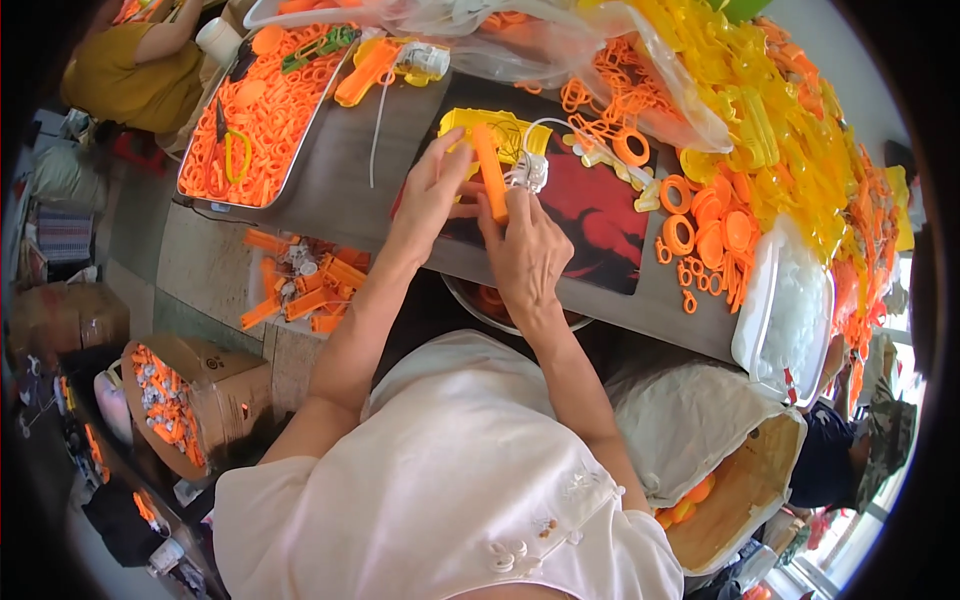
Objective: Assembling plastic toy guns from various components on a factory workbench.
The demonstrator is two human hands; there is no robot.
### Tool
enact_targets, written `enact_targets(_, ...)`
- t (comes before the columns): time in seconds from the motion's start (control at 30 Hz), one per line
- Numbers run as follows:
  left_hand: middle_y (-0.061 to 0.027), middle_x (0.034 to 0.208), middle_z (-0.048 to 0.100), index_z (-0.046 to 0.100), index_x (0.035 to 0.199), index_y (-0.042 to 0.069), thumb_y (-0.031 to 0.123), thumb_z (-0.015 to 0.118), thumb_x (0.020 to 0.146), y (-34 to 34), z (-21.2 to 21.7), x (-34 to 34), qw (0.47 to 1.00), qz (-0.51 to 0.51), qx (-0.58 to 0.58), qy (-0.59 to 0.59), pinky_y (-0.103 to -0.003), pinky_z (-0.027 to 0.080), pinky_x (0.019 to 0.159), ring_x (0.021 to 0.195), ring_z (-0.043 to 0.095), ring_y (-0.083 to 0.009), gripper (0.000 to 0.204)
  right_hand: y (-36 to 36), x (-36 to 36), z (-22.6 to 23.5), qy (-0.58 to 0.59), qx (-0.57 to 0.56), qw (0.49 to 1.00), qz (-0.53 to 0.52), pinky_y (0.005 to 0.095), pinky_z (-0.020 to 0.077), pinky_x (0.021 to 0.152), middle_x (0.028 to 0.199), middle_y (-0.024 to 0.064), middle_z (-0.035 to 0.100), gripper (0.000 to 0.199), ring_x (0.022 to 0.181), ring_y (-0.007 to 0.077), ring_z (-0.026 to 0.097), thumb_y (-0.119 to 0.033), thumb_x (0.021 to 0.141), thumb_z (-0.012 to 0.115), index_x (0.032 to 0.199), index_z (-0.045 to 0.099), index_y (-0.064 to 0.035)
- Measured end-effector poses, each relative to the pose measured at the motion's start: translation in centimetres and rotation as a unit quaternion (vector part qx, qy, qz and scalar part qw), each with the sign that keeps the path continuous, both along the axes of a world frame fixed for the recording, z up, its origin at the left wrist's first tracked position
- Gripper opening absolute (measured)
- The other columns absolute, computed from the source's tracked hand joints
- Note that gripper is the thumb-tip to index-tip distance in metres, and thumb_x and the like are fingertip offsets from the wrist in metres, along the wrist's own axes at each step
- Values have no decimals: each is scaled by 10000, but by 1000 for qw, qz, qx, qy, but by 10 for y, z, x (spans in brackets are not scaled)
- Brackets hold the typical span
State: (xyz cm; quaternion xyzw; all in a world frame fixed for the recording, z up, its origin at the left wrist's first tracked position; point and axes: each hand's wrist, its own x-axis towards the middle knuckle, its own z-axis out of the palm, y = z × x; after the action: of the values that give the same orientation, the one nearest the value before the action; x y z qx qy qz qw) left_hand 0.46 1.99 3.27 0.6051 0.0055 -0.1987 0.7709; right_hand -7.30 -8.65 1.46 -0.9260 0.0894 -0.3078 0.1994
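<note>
two hands [535, 245], one orange strip [490, 170], seemingly one white part [531, 174]

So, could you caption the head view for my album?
Bare hands handle an orange piece over a red-and-black mat, orange parts to the left, a yellow heap to the right.

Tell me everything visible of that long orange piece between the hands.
The long orange piece is a narrow, straight bar that looks like smooth plastic. It is held aslant, its far end toward the left, over a yellow piece. The fingers of the right hand sit either side of its near end, seemingly gripping it; whether the left hand touches it is unclear.
</note>
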Motion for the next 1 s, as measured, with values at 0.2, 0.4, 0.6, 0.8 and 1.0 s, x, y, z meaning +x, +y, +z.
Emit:
enact_targets(0.2,-158,1147,652,494,1370,-5,112,642,887,9,-17,31,977,-75,96,-178,-301,548,725,916,676,-189,518,-4,-11,14,34,139,981,133,401,492,626,943,133,588,410,773,306,617,-249,821,758,1090,535,-34)
enact_targets(0.4,-135,1026,609,551,1292,48,108,644,875,2,-18,10,756,1,484,-441,-420,504,715,822,638,-340,431,-27,22,3,-7,175,985,-8,439,483,796,1055,197,562,404,938,382,580,-208,845,730,1123,524,2)
enact_targets(0.6,-109,1100,514,490,1359,4,144,700,836,-3,-32,3,692,9,501,-520,-394,447,776,982,506,-276,580,-43,22,-3,25,223,974,19,430,486,819,1067,191,584,353,955,376,599,-173,828,714,1095,561,-1)
enact_targets(0.8,-113,1033,548,508,1342,-7,88,698,817,-5,-27,-9,709,-116,421,-554,-392,463,786,943,522,-285,567,-73,-6,18,145,161,976,22,362,483,644,970,139,607,227,731,278,613,-141,818,680,1008,623,-30)
enact_targets(1.0,-128,1006,634,560,1266,11,39,710,794,-19,-25,-10,763,-70,310,-563,-393,463,835,970,534,-297,496,-75,-7,9,121,113,986,-3,410,456,767,1061,113,566,231,900,295,585,-118,802,686,1023,642,-66)
